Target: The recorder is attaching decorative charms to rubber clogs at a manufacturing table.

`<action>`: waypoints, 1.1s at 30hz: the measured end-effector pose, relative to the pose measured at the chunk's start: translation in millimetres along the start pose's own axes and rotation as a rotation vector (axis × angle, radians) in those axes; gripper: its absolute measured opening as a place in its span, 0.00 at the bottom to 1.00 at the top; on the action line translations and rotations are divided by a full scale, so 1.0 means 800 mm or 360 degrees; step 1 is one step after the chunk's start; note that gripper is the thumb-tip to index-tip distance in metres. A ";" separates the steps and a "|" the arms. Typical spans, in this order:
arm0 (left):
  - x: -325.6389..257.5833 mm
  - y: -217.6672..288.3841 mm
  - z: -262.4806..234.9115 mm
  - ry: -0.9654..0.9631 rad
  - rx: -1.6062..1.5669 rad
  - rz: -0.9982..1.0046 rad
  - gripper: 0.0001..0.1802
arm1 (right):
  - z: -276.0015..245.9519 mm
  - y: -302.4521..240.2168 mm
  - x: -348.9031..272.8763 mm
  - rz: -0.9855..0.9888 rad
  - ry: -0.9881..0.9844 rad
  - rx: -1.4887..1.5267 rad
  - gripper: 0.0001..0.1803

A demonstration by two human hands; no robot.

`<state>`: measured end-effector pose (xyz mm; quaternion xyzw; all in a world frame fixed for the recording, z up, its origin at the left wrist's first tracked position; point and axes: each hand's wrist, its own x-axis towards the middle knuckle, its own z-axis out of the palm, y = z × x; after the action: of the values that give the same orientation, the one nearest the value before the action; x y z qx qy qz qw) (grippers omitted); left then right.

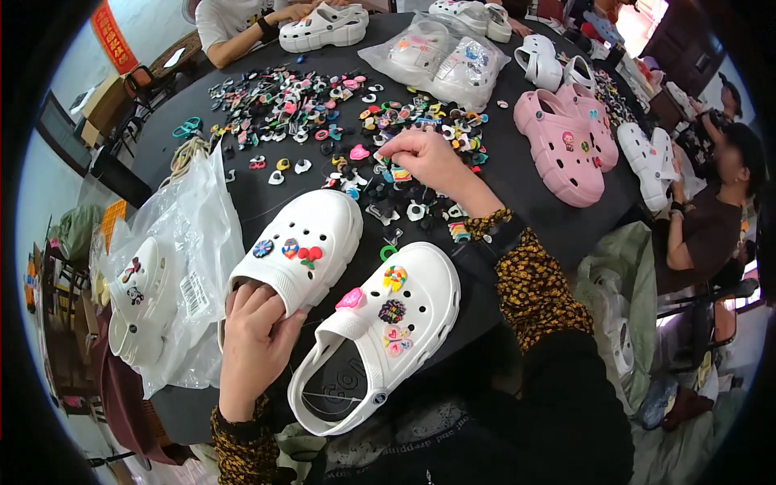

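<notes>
Left hand (260,347) holds a white clog (325,217) — right hand (431,162) over charms (396,118), its grip unclear.

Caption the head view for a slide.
Left hand partly inside a white perforated clog, right hand at scattered small multicoloured charms.

Free tabletop (503,139) between charms (359,152) and pink clogs (562,158)
</notes>
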<state>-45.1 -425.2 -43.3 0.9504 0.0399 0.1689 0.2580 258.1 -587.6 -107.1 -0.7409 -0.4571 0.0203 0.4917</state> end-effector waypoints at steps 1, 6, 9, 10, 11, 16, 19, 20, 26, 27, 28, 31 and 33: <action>-0.001 0.000 -0.001 -0.0028 0.0017 -0.0012 0.08 | 0.000 0.005 0.000 0.0004 0.0000 -0.0002 0.09; 0.001 -0.004 -0.001 -0.0039 0.0007 0.0012 0.09 | -0.003 0.019 -0.003 0.0032 0.0075 -0.0087 0.11; 0.002 -0.004 -0.005 -0.0033 0.0000 0.0023 0.09 | -0.002 0.016 -0.003 0.0171 0.0064 -0.0136 0.12; 0.002 -0.005 -0.006 -0.0048 -0.0011 0.0018 0.09 | 0.001 0.019 -0.003 0.0152 0.0070 -0.0097 0.11; 0.002 -0.005 -0.007 -0.0043 -0.0018 0.0016 0.09 | 0.000 0.021 -0.003 0.0151 0.0064 -0.0104 0.11; 0.001 -0.006 -0.005 -0.0022 -0.0047 0.0035 0.09 | -0.008 0.017 -0.004 0.0014 -0.0071 -0.0306 0.11; 0.000 -0.010 -0.005 -0.0035 -0.0072 0.0025 0.09 | -0.009 0.008 -0.004 0.0015 -0.0056 -0.0334 0.10; 0.001 -0.010 -0.004 -0.0044 -0.0084 0.0036 0.09 | -0.014 0.005 -0.004 0.0034 -0.0022 -0.0342 0.10; 0.000 -0.006 -0.004 -0.0065 -0.0062 -0.0031 0.09 | -0.047 0.001 -0.011 0.0276 0.0026 -0.0185 0.10; 0.001 -0.005 -0.004 -0.0074 -0.0066 -0.0028 0.09 | -0.050 0.000 -0.013 0.0328 -0.0011 -0.0157 0.10; 0.001 -0.004 -0.004 -0.0074 -0.0054 -0.0048 0.09 | -0.054 0.000 -0.014 0.0353 -0.0064 -0.0154 0.10; 0.001 -0.006 0.000 -0.0065 -0.0057 -0.0056 0.10 | -0.061 -0.008 -0.021 0.0395 -0.0323 -0.0185 0.09; 0.001 -0.006 -0.001 -0.0071 -0.0038 -0.0097 0.10 | -0.057 -0.011 -0.024 0.0432 -0.0392 -0.0182 0.10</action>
<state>-44.9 -420.9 -44.8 0.9492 0.0609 0.1402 0.2752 262.8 -632.1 -84.9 -0.8144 -0.4101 0.1510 0.3818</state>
